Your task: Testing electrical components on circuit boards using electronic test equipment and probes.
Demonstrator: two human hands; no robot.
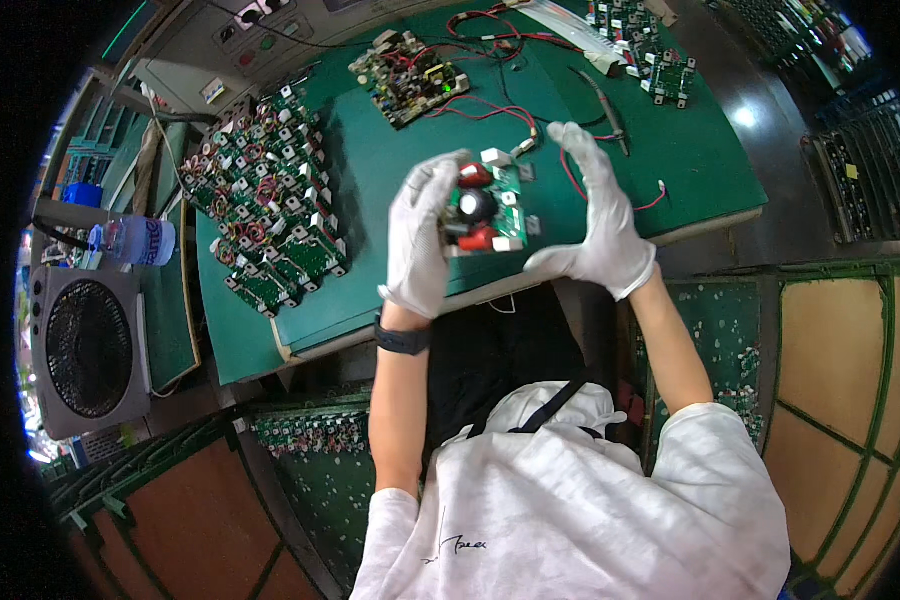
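Note:
My gloved left hand point(420, 225) grips a green circuit board point(511, 205) by its left edge, above the front of the green-topped table. Red parts and a round black part with a pale top stand on that board, along with white connectors. To its right, my gloved right hand point(600, 225) is open, thumb and fingers spread wide apart, holding nothing. A red-and-black lead with a small white connector point(526, 146) lies just beyond the board. Farther back, another populated circuit board point(407, 78) with a small green light rests on the table, wires running from it.
Several circuit boards point(265, 200) are piled at the table's left, more point(642, 45) at the back right. A dark pen-like tool point(602, 108) lies on the green table top point(370, 290). A fan point(88, 345) and a water bottle point(135, 241) stand left; racks point(850, 180) are at right.

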